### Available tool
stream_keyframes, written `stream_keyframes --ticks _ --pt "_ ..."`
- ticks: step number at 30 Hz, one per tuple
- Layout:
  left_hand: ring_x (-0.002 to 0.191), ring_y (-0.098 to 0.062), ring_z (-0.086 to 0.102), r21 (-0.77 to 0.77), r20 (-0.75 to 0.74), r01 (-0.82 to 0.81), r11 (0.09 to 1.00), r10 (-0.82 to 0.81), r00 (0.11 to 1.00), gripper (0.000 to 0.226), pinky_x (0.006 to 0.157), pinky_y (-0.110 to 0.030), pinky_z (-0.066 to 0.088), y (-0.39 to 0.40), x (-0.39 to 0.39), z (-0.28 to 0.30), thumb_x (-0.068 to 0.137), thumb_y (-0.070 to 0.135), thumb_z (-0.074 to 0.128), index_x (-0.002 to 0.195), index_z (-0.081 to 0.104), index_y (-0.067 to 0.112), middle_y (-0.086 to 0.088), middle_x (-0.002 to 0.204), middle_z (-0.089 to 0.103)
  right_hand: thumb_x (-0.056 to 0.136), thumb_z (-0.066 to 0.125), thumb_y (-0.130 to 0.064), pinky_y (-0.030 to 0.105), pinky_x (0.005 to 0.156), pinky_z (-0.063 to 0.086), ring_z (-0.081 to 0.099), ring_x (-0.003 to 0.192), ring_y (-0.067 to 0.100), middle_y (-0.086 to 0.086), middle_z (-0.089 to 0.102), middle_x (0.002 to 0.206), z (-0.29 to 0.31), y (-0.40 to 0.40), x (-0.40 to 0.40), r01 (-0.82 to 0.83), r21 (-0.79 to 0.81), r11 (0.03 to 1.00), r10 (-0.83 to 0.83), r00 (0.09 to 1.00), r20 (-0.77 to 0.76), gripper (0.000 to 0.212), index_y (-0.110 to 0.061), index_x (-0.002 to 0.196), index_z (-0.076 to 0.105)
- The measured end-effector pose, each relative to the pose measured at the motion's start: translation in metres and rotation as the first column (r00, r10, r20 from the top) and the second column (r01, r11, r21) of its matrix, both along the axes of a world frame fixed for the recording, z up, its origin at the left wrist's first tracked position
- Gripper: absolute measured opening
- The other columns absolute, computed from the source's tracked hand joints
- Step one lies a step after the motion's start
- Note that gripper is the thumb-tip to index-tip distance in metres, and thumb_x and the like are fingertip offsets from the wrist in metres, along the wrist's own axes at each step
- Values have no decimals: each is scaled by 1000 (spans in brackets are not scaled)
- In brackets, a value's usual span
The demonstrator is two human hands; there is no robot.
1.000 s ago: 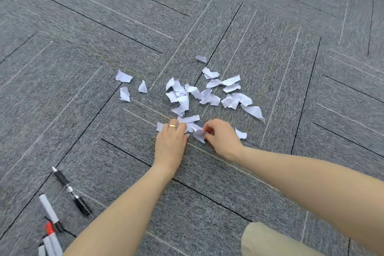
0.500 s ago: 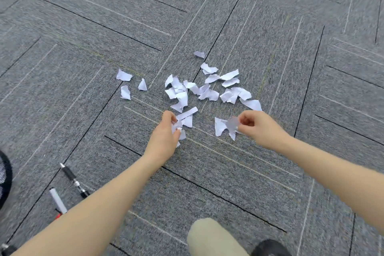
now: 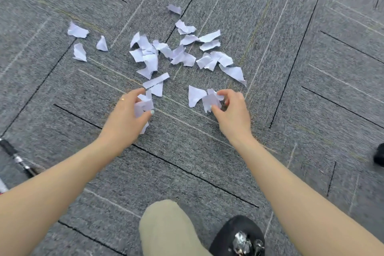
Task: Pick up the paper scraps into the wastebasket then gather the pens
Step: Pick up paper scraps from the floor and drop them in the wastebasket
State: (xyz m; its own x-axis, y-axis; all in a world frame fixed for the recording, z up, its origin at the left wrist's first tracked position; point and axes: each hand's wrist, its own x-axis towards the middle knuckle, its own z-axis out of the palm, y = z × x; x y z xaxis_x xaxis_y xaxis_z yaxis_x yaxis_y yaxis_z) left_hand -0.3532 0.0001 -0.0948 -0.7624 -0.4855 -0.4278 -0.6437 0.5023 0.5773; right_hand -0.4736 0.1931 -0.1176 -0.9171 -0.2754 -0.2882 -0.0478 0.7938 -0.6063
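At the left edge a black pen [image 3: 15, 157] lies on the grey carpet [image 3: 311, 89]. Left of centre, the left hand [image 3: 126, 116] pinches crumpled paper scraps [image 3: 144, 105] in its fingers. The right hand [image 3: 233, 112] pinches another scrap [image 3: 211, 100], with loose scraps [image 3: 182, 52] scattered above across the upper middle of the frame.

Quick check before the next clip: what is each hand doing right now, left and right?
Left hand: closed on a small bunch of paper scraps.
Right hand: fingers pinched on a few paper scraps just above the carpet.
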Motion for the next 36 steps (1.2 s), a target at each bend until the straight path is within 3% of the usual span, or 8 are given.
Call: stream_keyframes --ticks 6,11,14,20,26,29,32,36 --pt "128 -34 27 -198 146 -23 980 52 988 77 103 -50 33 -2 4 -2 83 45 62 144 24 18 -11 144 24 83 63 -28 34 99 35 42 117 25 6 39 132 -7 1 6 -14 47 999 18 997 -82 51 -18 131 48" --pt "130 -35 23 -283 305 118 952 -27 952 100 101 -51 32 3 -2 -7 74 66 57 148 8 19 -12 146 19 82 62 -44 44 101 31 38 122 29 6 38 138 -9 -5 15 -49 121 991 63 992 -113 67 -22 140 35" --pt "131 -36 26 -398 335 246 884 -109 936 99 102 -51 31 4 1 -17 75 71 47 148 9 16 -14 149 20 87 56 -41 43 96 32 41 116 32 9 41 134 -17 -6 18 -60 186 981 96 977 -192 57 -22 138 37" --pt "85 -34 55 -630 332 497 597 -371 867 75 60 -37 47 -2 10 -35 80 64 30 123 43 3 -21 111 57 89 47 -31 33 70 31 54 81 28 9 59 99 -30 -3 6 -206 171 964 258 884 -391 26 -13 102 61" --pt "64 -30 57 -571 275 601 559 -560 782 52 37 -29 40 -7 7 -36 84 48 32 108 42 3 -18 92 58 87 56 -11 32 59 36 55 64 29 8 63 81 -32 -1 -7 -338 119 934 355 825 -441 7 -8 85 62" --pt "53 -29 57 -560 235 591 581 -573 785 29 33 -25 32 -7 -3 -29 90 36 35 99 42 9 -12 81 56 89 55 -10 33 56 39 55 64 28 11 63 83 -28 1 -14 -374 59 925 366 842 -396 9 -4 86 63" --pt "55 -29 53 -529 253 584 616 -543 801 8 42 -30 35 -6 -19 -28 94 10 39 102 38 11 -4 76 48 94 49 -15 23 58 31 49 75 16 6 60 92 -12 0 -18 -240 -89 967 221 958 -186 13 -7 94 60" --pt "56 -30 49 -335 96 376 864 -365 926 19 54 -37 40 -2 -32 -21 101 27 34 91 38 11 2 57 38 91 53 -18 24 59 35 49 68 15 4 60 76 11 1 -23 -141 -231 963 172 977 123 12 -16 85 63"
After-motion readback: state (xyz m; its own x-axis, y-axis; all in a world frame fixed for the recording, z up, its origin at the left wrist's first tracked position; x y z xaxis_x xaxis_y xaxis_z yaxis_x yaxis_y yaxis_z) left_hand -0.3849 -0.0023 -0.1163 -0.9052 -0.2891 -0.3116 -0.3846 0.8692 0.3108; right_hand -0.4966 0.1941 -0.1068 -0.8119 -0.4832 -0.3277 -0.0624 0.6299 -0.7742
